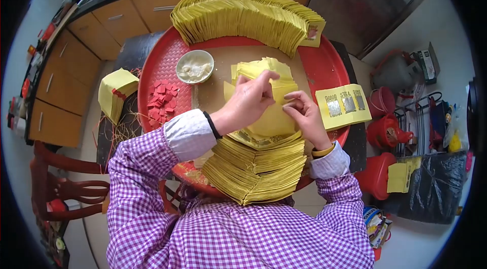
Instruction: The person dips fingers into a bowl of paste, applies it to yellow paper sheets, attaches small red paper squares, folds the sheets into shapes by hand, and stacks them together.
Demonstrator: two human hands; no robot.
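Above a pile of yellow paper sheets, my left hand is closed, its fingers curled in. Facing it on the right, my right hand has thumb and forefinger brought together over the same sheets. Anything small between the fingers of either hand cannot be made out. A thick fanned stack of folded yellow papers lies nearest my body, below both hands. Left of the sheets stands a white bowl of pale paste. Small red paper squares are heaped beside it on the round red tray.
A long curved row of folded yellow papers lines the tray's far edge. Printed yellow papers sit at the right rim. A yellow bundle and loose strings lie left. A wooden chair stands left; red buckets stand right.
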